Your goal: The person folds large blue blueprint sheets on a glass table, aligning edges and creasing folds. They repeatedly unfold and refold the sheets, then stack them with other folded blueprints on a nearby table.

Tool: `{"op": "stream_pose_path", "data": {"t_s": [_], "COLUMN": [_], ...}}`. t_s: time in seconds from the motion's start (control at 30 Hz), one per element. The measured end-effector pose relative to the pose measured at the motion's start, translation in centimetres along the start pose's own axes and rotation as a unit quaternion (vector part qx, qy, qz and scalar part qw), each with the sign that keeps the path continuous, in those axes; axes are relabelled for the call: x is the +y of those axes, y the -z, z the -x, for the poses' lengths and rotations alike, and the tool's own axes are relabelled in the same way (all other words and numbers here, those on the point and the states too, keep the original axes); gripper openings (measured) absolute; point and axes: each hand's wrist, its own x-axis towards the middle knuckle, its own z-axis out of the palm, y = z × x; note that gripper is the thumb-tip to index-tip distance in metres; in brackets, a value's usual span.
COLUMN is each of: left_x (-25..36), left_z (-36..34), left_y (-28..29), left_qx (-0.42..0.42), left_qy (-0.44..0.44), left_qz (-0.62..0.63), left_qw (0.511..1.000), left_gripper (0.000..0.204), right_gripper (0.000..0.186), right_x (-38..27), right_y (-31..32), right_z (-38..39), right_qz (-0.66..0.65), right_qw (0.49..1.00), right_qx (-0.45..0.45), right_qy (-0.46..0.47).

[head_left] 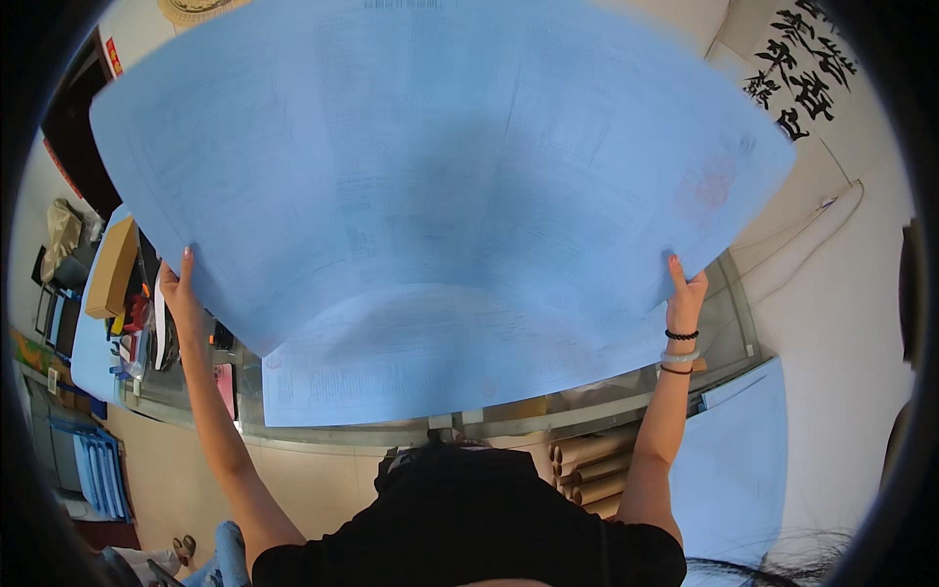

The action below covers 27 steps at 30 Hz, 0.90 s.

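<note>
A very large, pale blue sheet [411, 147] with fine print is raised before me, its near edge bowed. My left hand [179, 282] grips its left edge, thumb in front and the other fingers mostly behind. At the right edge my right hand [686, 291] pinches it the same way; bracelets circle that wrist. Beneath, a second pale blue printed sheet [333, 382] lies on the glass-topped table [548, 423]. The raised sheet hides much of the table and the far side of the lower sheet.
Left of my arm are a long cardboard box [112, 269], assorted small tools and a pink item [226, 386]. Cardboard tubes [592, 460] sit under the table's front. Blue sheets [734, 460] stand at the right. A person's jeans-clad leg [230, 553] shows at lower left.
</note>
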Motion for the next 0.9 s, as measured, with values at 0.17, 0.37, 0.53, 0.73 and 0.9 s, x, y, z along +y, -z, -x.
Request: {"op": "stream_pose_path", "data": {"t_s": [0.17,0.37,0.53,0.73,0.9], "left_x": [-2.3,-2.3,-0.2,-4.2,-13.0], "left_z": [-1.6,-3.1,-4.8,0.2,4.0], "left_y": [1.8,-0.5,0.7,2.4,6.0], "left_qx": [0.019,0.058,0.1,-0.012,-0.032], "left_qy": [-0.001,-0.023,-0.071,0.008,0.072], "left_qz": [-0.007,-0.021,0.037,-0.058,-0.082], "left_qw": [1.0,0.998,0.992,0.998,0.994], "left_gripper": [0.039,0.048,0.027,0.041,0.035], "right_gripper": [0.035,0.021,0.02,0.032,0.028], "right_x": [-0.4,-2.4,-6.8,-0.4,10.4], "right_y": [-0.6,-4.0,-4.8,1.3,-0.1], "right_z": [1.2,0.1,-0.5,2.8,8.8], "right_qz": [-0.047,-0.026,-0.013,0.082,0.081], "right_qw": [0.999,0.996,0.991,0.996,0.994], "right_qx": [-0.001,0.083,0.103,-0.03,0.016], "right_qy": [0.015,0.033,0.08,-0.027,-0.067]}}
